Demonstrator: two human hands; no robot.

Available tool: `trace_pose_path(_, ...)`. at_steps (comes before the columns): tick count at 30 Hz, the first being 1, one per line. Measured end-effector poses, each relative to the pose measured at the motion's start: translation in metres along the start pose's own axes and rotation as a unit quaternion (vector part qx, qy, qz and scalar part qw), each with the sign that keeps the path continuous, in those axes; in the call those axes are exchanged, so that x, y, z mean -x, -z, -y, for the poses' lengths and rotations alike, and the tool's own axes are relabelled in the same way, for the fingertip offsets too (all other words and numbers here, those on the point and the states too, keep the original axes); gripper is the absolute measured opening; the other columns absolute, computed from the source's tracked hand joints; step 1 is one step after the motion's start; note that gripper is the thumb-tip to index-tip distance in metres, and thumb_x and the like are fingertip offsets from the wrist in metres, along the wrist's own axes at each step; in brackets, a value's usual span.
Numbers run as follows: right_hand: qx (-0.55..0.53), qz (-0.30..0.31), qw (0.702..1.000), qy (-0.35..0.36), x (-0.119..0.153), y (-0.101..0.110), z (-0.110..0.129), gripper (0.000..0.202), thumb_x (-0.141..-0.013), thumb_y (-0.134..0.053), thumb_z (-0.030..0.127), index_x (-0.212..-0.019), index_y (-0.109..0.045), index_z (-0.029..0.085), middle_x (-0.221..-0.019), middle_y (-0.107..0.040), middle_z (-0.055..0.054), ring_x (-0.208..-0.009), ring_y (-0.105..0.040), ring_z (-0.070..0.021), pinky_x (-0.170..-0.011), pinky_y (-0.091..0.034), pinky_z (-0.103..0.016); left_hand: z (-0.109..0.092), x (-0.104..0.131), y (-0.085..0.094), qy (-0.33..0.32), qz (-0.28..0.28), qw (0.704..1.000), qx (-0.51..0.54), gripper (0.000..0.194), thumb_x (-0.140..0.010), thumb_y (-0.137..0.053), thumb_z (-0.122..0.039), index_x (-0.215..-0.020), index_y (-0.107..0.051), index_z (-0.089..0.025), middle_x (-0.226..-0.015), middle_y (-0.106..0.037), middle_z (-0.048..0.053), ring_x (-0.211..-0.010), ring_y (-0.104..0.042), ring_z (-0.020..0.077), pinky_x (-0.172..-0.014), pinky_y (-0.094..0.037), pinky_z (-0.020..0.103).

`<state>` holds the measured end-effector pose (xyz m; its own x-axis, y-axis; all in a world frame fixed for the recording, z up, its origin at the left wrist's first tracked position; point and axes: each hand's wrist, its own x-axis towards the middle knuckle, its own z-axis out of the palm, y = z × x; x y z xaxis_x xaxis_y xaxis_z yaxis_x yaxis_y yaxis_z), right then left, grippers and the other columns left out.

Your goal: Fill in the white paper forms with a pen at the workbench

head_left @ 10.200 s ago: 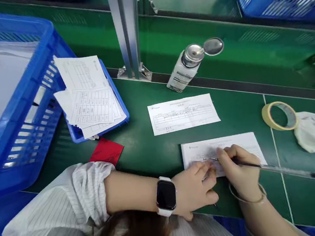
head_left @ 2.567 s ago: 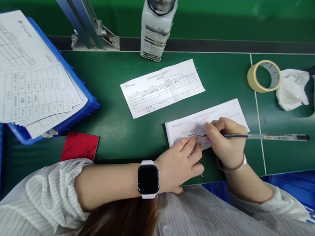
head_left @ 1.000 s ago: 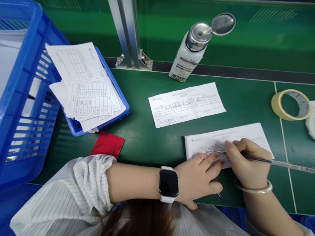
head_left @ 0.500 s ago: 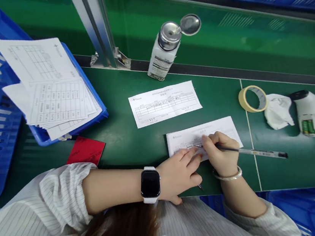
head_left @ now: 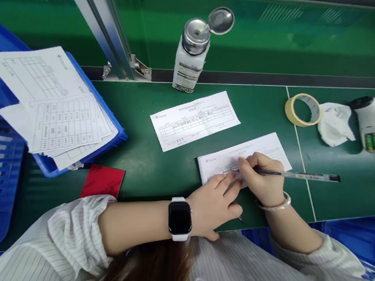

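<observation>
My right hand (head_left: 264, 179) is closed around a clear pen (head_left: 301, 175), its tip down on a pad of printed forms (head_left: 263, 147). Fingers spread, my left hand (head_left: 216, 205) rests flat across the pad's lower left edge and holds nothing. The tip of a dark, thin object (head_left: 240, 219) shows beside it; the rest is hidden. Above the pad lies a filled-in paper form (head_left: 195, 121), flat and separate from it.
A white bottle (head_left: 189, 60) with its metal lid raised stands behind the form. To the right are yellow tape (head_left: 302, 109), crumpled tissue (head_left: 335, 123) and a white device (head_left: 373, 127). Leftward are a blue tray (head_left: 118, 131) of papers (head_left: 65, 123) and a red square (head_left: 102, 181).
The view has shifted slightly. My right hand still holds the pen on the pad, and my left hand stays on the pad's edge.
</observation>
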<state>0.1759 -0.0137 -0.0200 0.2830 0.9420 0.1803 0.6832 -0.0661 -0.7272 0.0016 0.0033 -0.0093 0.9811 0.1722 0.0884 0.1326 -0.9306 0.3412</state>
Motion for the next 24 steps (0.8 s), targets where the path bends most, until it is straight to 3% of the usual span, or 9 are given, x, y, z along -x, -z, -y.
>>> trace_pose_path(24, -0.012, -0.010, 1.000, 0.003, 0.0003, -0.0006, 0.0008, 0.035, -0.073, -0.058, 0.020, -0.049, -0.032, 0.020, -0.043, -0.030, 0.007, -0.043, -0.027, -0.0060, -0.043, -0.027, -0.024, 0.0003, 0.0001, 0.0013, -0.006, 0.005, 1.000, -0.004, 0.067, -0.049, -0.074, -0.057, -0.098, -0.055, -0.016, -0.138, -0.032, 0.024, -0.129, -0.027, 0.0405, -0.103, -0.015, 0.044)
